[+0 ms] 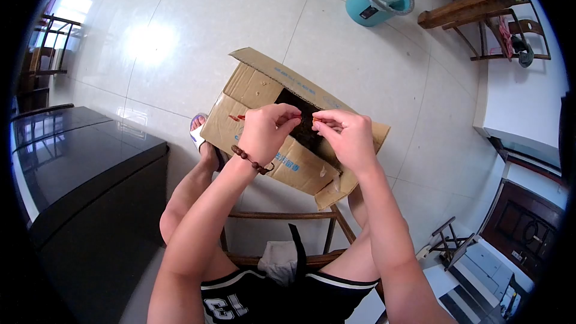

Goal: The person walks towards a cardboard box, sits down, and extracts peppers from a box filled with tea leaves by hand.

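Small red piece (297,116) pinched in left hand (268,125), orange piece (315,119) pinched in right hand (350,133), both above open cardboard box (245,87)

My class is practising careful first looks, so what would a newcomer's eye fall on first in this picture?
Probably the middle, where the left hand and the right hand each pinch a small reddish bit, too small to identify, over an open cardboard box. The eye may then catch the beaded bracelet on the left wrist and, toward the upper right, the teal bin on the pale floor.
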